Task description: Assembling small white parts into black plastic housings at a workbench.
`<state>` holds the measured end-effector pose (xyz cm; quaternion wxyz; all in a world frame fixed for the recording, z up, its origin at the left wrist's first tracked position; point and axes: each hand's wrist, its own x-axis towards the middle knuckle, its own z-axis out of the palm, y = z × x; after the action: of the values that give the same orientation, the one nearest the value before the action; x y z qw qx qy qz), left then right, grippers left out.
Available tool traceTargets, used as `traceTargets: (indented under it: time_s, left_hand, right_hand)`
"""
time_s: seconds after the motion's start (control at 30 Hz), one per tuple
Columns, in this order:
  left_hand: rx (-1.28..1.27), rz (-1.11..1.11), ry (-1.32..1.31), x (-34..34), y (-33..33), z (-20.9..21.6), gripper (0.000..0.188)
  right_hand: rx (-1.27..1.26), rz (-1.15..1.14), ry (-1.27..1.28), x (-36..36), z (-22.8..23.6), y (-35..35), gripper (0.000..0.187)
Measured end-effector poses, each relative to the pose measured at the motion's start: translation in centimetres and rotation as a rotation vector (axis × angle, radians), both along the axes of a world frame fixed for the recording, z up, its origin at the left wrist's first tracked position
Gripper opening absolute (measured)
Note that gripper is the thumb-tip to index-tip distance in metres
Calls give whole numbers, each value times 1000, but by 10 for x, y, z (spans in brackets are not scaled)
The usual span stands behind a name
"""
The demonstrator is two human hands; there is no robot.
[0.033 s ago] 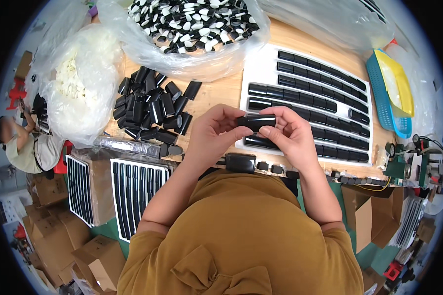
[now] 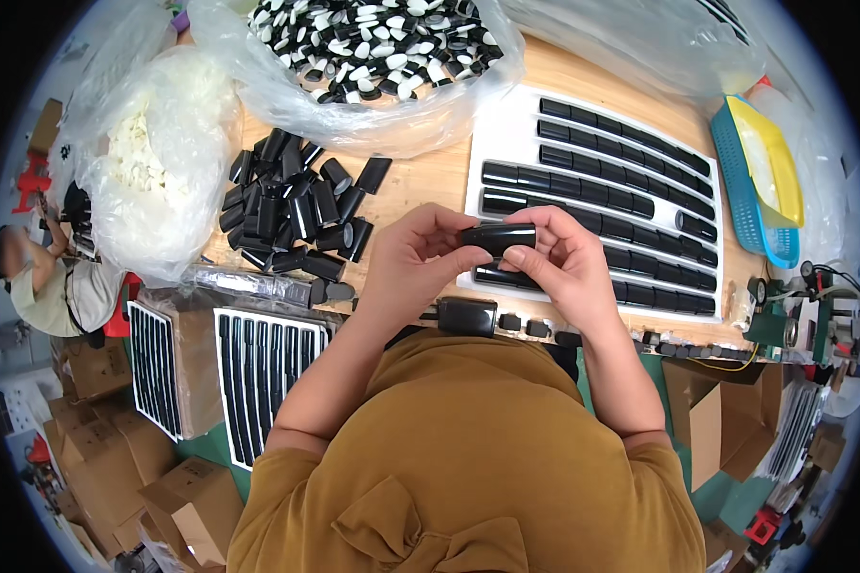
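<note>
Between my two hands is a glossy black oval plastic sleeve [image 2: 500,238], lying crosswise over the near left part of the white tray. My left hand [image 2: 419,250] pinches its left end with thumb and fingers. At the other end, my right hand [image 2: 561,256] grips it, thumb in front and fingers behind. Under and beyond the hands, the white tray [image 2: 506,119] carries rows of similar black pieces, with a gap in one row at the right. A heap of loose black sleeves [image 2: 296,205] lies left of my hands on the wooden table [image 2: 416,186].
A large clear bag [image 2: 382,129] of small black and white parts stands at the back. Left of it is a bag of cream pieces [image 2: 143,153]. Blue and yellow baskets [image 2: 736,172] stand right. Filled trays [image 2: 258,382] and cartons [image 2: 115,449] are below left; another person [image 2: 53,286] sits far left.
</note>
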<state>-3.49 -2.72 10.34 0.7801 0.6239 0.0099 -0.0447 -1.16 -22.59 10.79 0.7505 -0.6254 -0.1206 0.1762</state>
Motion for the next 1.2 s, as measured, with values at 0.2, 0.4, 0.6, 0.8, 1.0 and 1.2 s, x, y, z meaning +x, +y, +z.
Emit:
traceTargets:
  time_s: [0.2, 0.4, 0.6, 0.8, 1.0, 1.2]
  left_hand:
    - [172, -90, -22, 0, 4, 7, 24]
    - [306, -136, -18, 0, 10, 13, 21]
    - [298, -141, -30, -2, 13, 21, 23]
    - [234, -137, 3, -2, 13, 26, 23]
    - [219, -188, 38, -3, 17, 27, 25]
    - [166, -127, 79, -6, 16, 29, 25]
  right_hand:
    - [-83, 34, -3, -2, 3, -3, 28]
    - [-273, 57, -179, -1, 8, -6, 26]
    - [-208, 108, -124, 1, 21, -5, 28]
    - [-236, 88, -108, -2, 22, -4, 28]
    - [-244, 134, -97, -2, 20, -5, 28]
    - [-44, 73, 50, -7, 17, 3, 27]
